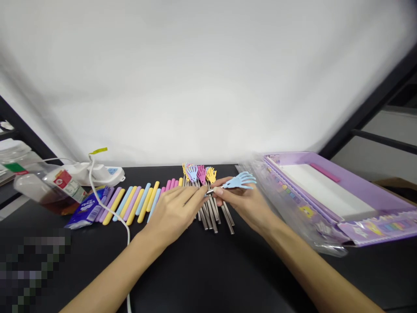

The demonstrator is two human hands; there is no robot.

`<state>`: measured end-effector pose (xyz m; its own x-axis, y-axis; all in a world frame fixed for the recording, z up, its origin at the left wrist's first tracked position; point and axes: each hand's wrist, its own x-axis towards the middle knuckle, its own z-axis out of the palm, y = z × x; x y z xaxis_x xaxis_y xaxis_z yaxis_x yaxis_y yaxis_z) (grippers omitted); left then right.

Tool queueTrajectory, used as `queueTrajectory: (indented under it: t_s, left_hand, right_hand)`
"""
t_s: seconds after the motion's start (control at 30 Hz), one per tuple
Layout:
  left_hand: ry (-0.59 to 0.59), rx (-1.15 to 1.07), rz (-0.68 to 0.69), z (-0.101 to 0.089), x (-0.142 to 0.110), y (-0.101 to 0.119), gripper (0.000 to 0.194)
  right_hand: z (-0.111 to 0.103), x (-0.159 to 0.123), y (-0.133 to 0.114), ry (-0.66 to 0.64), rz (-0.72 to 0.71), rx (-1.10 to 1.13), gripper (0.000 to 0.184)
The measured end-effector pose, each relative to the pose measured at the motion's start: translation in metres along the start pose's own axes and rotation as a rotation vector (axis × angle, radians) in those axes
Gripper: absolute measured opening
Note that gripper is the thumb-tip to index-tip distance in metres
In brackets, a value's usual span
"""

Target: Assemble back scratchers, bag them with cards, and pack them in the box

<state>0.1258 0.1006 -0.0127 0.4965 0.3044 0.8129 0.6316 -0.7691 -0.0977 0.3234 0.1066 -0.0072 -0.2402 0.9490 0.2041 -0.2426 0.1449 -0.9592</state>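
A light blue back scratcher (240, 180) with a hand-shaped head and a metal rod is held between both hands. My right hand (247, 204) pinches its rod just below the head, which points right. My left hand (177, 208) is closed at the rod's other end; the fingers hide most of what is in them, though a bit of light blue shows at the fingertips. Behind and beneath the hands lie several more back scratchers (202, 174) with blue, pink and yellow heads, their metal rods pointing toward me. Left of them is a row of coloured handles (132, 203), partly covered by my left hand.
On the right lies an open purple box (361, 182) beside clear plastic wrapping (293, 217). At left are a blue tissue pack (86, 208), a bottle of brown liquid (55, 187) and a white power strip (110, 175). A white cable (128, 243) crosses the black table (202, 274).
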Motion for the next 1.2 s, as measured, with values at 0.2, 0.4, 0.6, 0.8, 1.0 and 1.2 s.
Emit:
queueTrajectory:
  t_s: [0.2,0.4,0.6,0.8,1.0,1.2]
  left_hand:
    - [-0.123,-0.001,-0.112,-0.005,-0.004,-0.022,0.018]
    - [-0.147,0.042,-0.106,-0.006,-0.008,-0.034,0.017]
    - [-0.101,0.198,0.002,-0.005,0.001,-0.025,0.015]
    - [0.022,0.278,-0.049,-0.011,-0.001,-0.046,0.011]
    - [0.000,0.216,0.064,-0.008,0.003,-0.025,0.023]
    - [0.015,0.266,0.052,-0.009,0.000,-0.035,0.029]
  right_hand:
    - [-0.019,0.010,-0.011,0.305,-0.108,0.057,0.020]
    - [-0.032,0.013,-0.018,0.357,-0.143,0.125,0.021]
    - [-0.014,0.010,-0.016,0.309,-0.124,0.104,0.026]
    - [-0.036,0.018,-0.026,0.530,-0.288,0.251,0.031]
    - [-0.023,0.014,-0.017,0.397,-0.247,0.262,0.026]
    - [-0.023,0.017,-0.019,0.507,-0.351,0.262,0.027]
